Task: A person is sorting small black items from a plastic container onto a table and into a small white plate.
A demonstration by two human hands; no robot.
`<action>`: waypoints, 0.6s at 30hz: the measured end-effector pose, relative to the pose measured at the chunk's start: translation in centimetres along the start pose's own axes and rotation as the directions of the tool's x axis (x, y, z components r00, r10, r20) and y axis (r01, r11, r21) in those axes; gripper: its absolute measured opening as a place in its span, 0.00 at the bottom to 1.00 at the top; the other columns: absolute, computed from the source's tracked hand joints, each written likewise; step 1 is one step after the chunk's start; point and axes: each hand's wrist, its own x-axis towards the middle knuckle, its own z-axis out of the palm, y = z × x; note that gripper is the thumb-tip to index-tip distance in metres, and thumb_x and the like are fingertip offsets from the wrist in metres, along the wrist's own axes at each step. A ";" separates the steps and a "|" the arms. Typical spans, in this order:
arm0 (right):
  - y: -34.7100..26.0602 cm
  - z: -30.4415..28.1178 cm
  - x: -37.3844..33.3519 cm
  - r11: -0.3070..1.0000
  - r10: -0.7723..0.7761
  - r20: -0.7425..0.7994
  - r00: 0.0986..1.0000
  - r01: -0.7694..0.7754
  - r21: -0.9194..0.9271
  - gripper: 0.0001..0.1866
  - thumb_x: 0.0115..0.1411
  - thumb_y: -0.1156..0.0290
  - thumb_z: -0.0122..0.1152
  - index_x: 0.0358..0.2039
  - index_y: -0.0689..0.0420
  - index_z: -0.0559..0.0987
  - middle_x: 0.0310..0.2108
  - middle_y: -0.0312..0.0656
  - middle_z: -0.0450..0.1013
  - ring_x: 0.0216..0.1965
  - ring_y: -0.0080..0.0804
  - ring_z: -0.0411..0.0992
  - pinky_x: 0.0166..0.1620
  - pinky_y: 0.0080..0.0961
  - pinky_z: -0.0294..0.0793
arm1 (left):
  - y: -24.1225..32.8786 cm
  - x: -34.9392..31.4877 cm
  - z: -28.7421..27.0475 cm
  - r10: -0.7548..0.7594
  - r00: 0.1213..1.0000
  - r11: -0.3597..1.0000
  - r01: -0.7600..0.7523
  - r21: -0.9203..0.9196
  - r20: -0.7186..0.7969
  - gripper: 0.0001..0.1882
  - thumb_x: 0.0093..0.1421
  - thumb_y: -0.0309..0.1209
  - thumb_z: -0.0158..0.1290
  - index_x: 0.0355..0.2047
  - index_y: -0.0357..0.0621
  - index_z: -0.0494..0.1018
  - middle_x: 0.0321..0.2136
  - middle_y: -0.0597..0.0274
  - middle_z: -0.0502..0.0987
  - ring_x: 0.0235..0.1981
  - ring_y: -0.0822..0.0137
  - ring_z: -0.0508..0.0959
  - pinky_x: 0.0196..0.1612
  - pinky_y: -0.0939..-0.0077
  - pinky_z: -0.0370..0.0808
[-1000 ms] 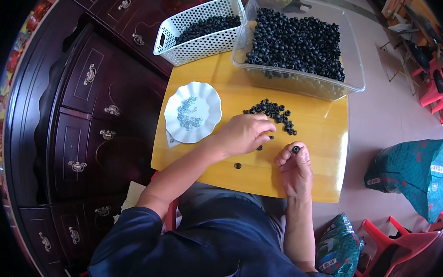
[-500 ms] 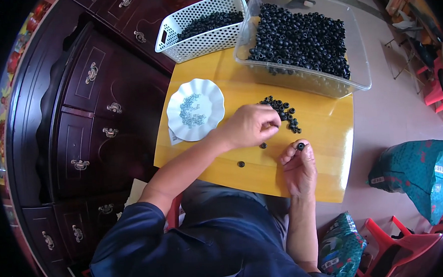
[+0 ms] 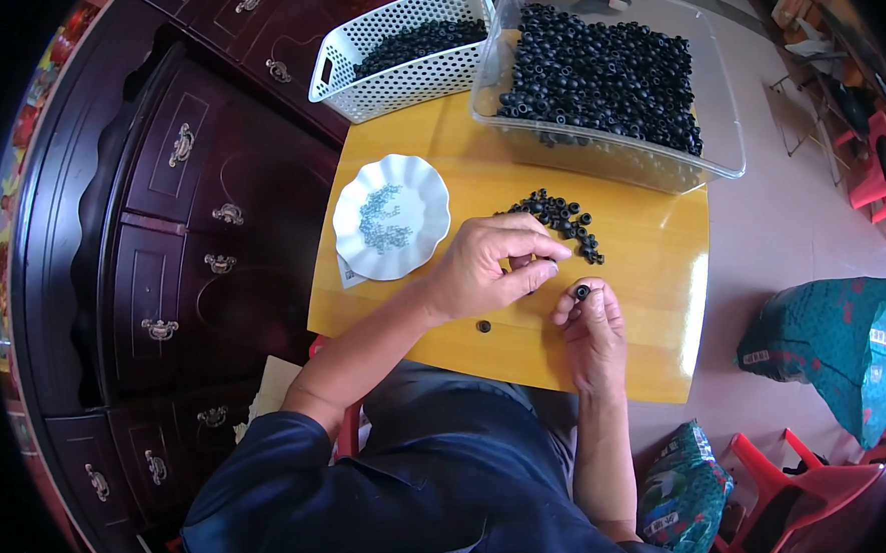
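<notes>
White scalloped plate (image 3: 424, 217) with tiny clear bits, left on desk (image 3: 650, 311); perforated white basket (image 3: 403, 90) behind it, part-filled black; lone cap (image 3: 484, 326) near front edge; left hand (image 3: 485, 266) half-curled, can't tell if gripping; loose black pieces (image 3: 565, 218) beyond; right hand (image 3: 595, 337) pinching black ring-shaped piece (image 3: 582, 292), hole up; clear bin (image 3: 607, 160) behind, heaped black.
</notes>
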 end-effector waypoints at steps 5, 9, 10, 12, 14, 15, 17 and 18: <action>-0.1 0.2 -0.1 1.000 0.003 -0.003 1.000 -0.003 0.010 0.13 0.71 0.59 0.54 0.41 0.58 0.75 0.31 0.36 0.73 0.32 0.23 0.69 0.40 0.21 0.69 | 2.0 -0.2 0.5 -0.127 0.992 0.992 0.127 -0.027 0.004 0.04 0.54 0.19 0.62 0.30 0.39 0.78 0.28 0.64 0.79 0.26 0.73 0.77 0.30 0.80 0.72; 0.0 0.0 -0.2 1.000 0.025 0.018 1.000 -0.025 0.010 0.14 0.70 0.59 0.55 0.41 0.58 0.76 0.30 0.36 0.73 0.32 0.23 0.69 0.40 0.20 0.68 | 1.1 -0.4 0.5 -0.014 0.999 0.999 0.012 0.036 0.042 0.05 0.53 0.19 0.62 0.28 0.41 0.78 0.27 0.66 0.79 0.25 0.74 0.76 0.28 0.80 0.71; 0.0 0.0 -0.2 1.000 0.023 0.016 1.000 -0.023 0.011 0.14 0.70 0.59 0.55 0.41 0.58 0.76 0.30 0.36 0.73 0.32 0.23 0.69 0.40 0.20 0.68 | 1.0 -0.3 0.6 0.026 0.999 0.999 -0.027 0.026 0.044 0.05 0.52 0.19 0.62 0.28 0.42 0.78 0.26 0.66 0.79 0.24 0.73 0.76 0.28 0.80 0.71; -0.1 0.1 -0.2 0.999 0.033 0.018 0.999 -0.033 0.002 0.14 0.70 0.60 0.54 0.41 0.58 0.75 0.30 0.35 0.73 0.32 0.22 0.68 0.40 0.19 0.68 | 1.0 -0.2 0.9 0.066 0.997 0.998 -0.067 0.015 0.049 0.06 0.52 0.19 0.63 0.28 0.42 0.79 0.26 0.65 0.79 0.24 0.73 0.76 0.27 0.79 0.71; 0.0 0.2 -0.2 0.999 0.035 0.015 0.999 -0.035 0.000 0.13 0.70 0.60 0.54 0.41 0.58 0.75 0.30 0.35 0.72 0.32 0.22 0.68 0.40 0.19 0.68 | 1.2 -0.3 1.0 0.104 0.994 0.993 -0.106 0.046 0.029 0.06 0.51 0.18 0.62 0.29 0.42 0.79 0.26 0.64 0.80 0.24 0.70 0.77 0.27 0.77 0.72; 0.0 0.2 -0.2 0.999 0.039 0.013 0.999 -0.039 -0.003 0.13 0.71 0.60 0.54 0.41 0.58 0.75 0.29 0.34 0.72 0.32 0.22 0.68 0.40 0.19 0.68 | 1.2 -0.3 1.1 0.104 0.994 0.993 -0.106 0.045 0.031 0.06 0.51 0.18 0.62 0.29 0.42 0.79 0.26 0.64 0.80 0.24 0.70 0.77 0.27 0.77 0.72; 0.0 0.7 -0.2 0.999 0.033 0.003 0.999 -0.033 -0.007 0.11 0.71 0.61 0.54 0.40 0.56 0.75 0.29 0.33 0.72 0.28 0.18 0.67 0.33 0.16 0.66 | 1.3 -0.4 1.1 0.081 0.995 0.991 -0.087 0.101 0.055 0.06 0.51 0.19 0.62 0.29 0.42 0.79 0.26 0.62 0.80 0.24 0.67 0.79 0.27 0.75 0.73; 0.1 0.8 -0.3 1.000 0.027 -0.006 1.000 -0.027 -0.011 0.09 0.71 0.62 0.54 0.39 0.54 0.75 0.28 0.31 0.73 0.23 0.15 0.65 0.26 0.12 0.63 | 1.2 -0.5 1.2 0.081 0.995 0.991 -0.086 0.100 0.055 0.06 0.51 0.19 0.62 0.29 0.42 0.79 0.26 0.62 0.80 0.24 0.67 0.79 0.27 0.75 0.73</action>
